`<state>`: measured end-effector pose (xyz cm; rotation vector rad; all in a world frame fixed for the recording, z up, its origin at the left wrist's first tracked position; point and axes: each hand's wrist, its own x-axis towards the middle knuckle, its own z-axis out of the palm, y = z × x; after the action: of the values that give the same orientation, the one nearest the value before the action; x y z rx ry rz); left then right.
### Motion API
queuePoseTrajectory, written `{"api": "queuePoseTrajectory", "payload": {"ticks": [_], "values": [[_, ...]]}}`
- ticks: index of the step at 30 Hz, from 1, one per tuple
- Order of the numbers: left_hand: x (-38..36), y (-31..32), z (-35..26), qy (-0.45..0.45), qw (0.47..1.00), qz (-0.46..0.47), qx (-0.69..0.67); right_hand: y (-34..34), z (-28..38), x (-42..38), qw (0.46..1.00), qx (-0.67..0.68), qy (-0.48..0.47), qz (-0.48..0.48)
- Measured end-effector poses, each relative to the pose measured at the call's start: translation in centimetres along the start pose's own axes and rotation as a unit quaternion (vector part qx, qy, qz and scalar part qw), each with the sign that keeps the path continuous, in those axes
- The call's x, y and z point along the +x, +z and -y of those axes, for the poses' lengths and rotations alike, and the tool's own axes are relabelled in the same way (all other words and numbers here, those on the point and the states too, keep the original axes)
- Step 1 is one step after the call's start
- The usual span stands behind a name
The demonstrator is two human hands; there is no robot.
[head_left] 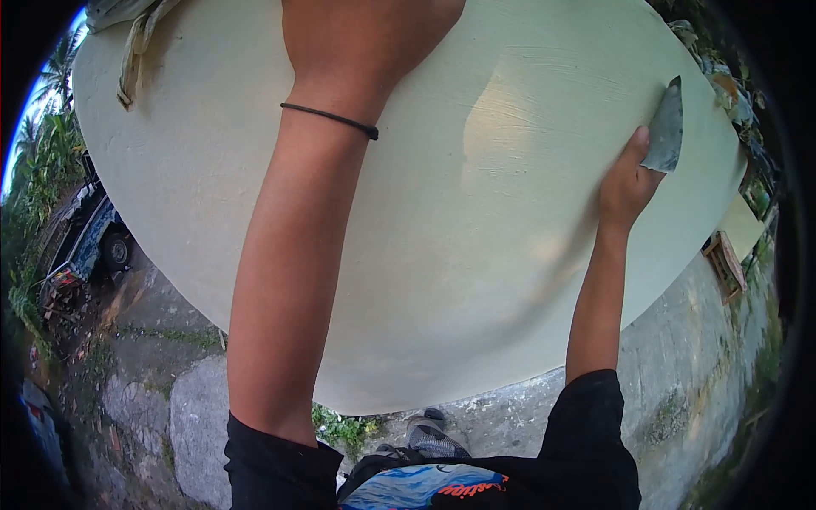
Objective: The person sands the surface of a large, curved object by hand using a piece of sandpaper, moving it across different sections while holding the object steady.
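A large pale cream board (408,255) with a curved look fills most of the view in front of me. My right hand (627,189) is closed around the lower end of a grey scraper blade (665,127), thumb along its edge. The blade is thin, flat and pointed at its top, and is held over the board's right side. My left hand (365,38) reaches across the board to the top edge of the view, a thin black cord round its wrist. Its fingers lie outside the picture, so what they hold or touch is hidden.
Crumpled cloth or plastic (136,51) hangs at the board's upper left corner. Cracked concrete ground (204,416) lies below, with a shoe (435,438) near the board's lower edge. A vehicle (93,238) stands at left; a wooden frame (727,265) is at right.
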<state>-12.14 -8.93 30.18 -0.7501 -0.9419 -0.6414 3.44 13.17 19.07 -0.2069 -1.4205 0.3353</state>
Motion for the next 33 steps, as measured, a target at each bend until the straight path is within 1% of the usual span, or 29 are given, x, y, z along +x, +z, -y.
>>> {"api": "queuePoseTrajectory", "payload": {"ticks": [1,2,3,4,5,6,8,9,10,11,12,13,14,15,16,17,18,19,20,21,23,25,26,27,28,29,30,32,33], "values": [[0.1,0.0,0.1,0.001,1.000,0.001,0.004,1.2,1.1,-1.5,0.988,-0.084,-0.115,-0.065],[0.2,0.0,0.1,0.002,1.000,-0.002,0.001,1.3,2.8,-3.8,0.971,-0.150,-0.186,0.025],[0.2,-0.2,0.2,0.009,1.000,0.002,0.004,1.6,4.0,-6.6,0.943,-0.186,-0.252,0.116],[0.3,-0.3,0.2,0.016,1.000,0.006,0.008,1.7,5.1,-10.0,0.905,-0.176,-0.315,0.224],[0.2,-0.3,0.2,0.016,1.000,0.007,0.006,1.5,4.5,-11.3,0.838,-0.193,-0.435,0.268],[0.2,-0.3,0.2,0.018,1.000,0.007,0.007,1.3,4.2,-12.0,0.752,-0.205,-0.546,0.306],[0.2,-0.3,0.3,0.021,1.000,0.006,0.008,0.6,3.7,-9.2,0.780,-0.207,-0.511,0.296],[0.3,-0.3,0.3,0.019,1.000,0.008,0.009,0.3,3.3,-6.9,0.842,-0.184,-0.443,0.246],[0.3,-0.3,0.2,0.015,1.000,0.011,0.009,-0.5,3.2,-4.0,0.898,-0.185,-0.352,0.189],[0.1,-0.3,0.2,0.010,1.000,0.013,0.006,-0.8,1.4,-1.2,0.928,-0.207,-0.297,0.090],[0.1,-0.3,0.3,0.014,1.000,0.008,0.015,-0.9,-0.3,0.6,0.978,-0.079,-0.192,0.007],[0.3,-0.2,0.1,0.018,1.000,0.001,0.020,-1.2,-0.8,1.0,0.977,-0.088,-0.193,0.006],[0.4,-0.2,-0.2,0.016,1.000,-0.001,0.008,-1.8,-1.4,1.0,0.997,-0.056,-0.033,-0.028],[0.3,-0.3,-0.4,0.002,1.000,0.014,0.020,-2.3,-2.0,0.6,0.990,-0.021,0.126,-0.064],[0.3,-0.5,-0.4,-0.012,0.999,0.028,0.035,-0.7,-1.4,-1.3,0.992,-0.070,0.019,-0.103],[0.3,-0.4,-0.3,-0.011,0.999,0.025,0.025,0.1,0.7,-3.5,0.985,-0.138,-0.085,-0.060],[0.3,-0.3,-0.3,-0.010,1.000,0.023,0.019,0.2,2.0,-6.1,0.965,-0.189,-0.178,0.049],[0.3,-0.3,-0.2,-0.007,0.999,0.024,0.026,0.2,3.5,-9.7,0.943,-0.160,-0.238,0.168],[0.2,-0.3,-0.2,-0.005,0.999,0.028,0.033,-0.1,2.7,-12.7,0.855,-0.205,-0.396,0.263],[0.1,-0.2,-0.1,-0.001,0.999,0.027,0.027,-0.4,2.1,-13.1,0.856,-0.207,-0.392,0.265],[0.2,-0.3,-0.1,0.000,0.999,0.026,0.026,-1.3,0.5,-11.9,0.844,-0.203,-0.430,0.247],[0.0,-0.3,0.1,-0.003,0.999,0.033,0.026,-2.6,0.1,-7.4,0.922,-0.197,-0.289,0.164],[0.0,-0.1,0.2,0.005,0.999,0.023,0.026,-3.0,-0.8,-5.1,0.943,-0.214,-0.235,0.096],[0.0,0.0,0.2,0.012,1.000,0.012,0.025,-3.3,-2.6,-3.5,0.986,-0.117,-0.103,0.054],[0.0,0.0,0.1,0.011,1.000,0.014,0.023,-3.5,-3.1,-3.7,0.996,-0.072,-0.031,0.035],[0.1,-0.1,-0.1,-0.002,0.998,0.034,0.060,-3.7,-3.6,-3.8,0.999,-0.023,0.040,0.010],[0.1,-0.1,-0.2,-0.013,0.994,0.053,0.096,-3.4,-3.6,-5.2,0.995,-0.047,0.082,-0.013],[0.2,-0.4,-0.2,-0.015,0.995,0.055,0.086,-1.3,-0.6,-8.4,0.988,-0.142,-0.049,-0.040],[0.3,-0.5,-0.2,-0.015,0.995,0.058,0.080,-1.2,0.7,-11.3,0.984,-0.145,-0.092,0.044]]}}
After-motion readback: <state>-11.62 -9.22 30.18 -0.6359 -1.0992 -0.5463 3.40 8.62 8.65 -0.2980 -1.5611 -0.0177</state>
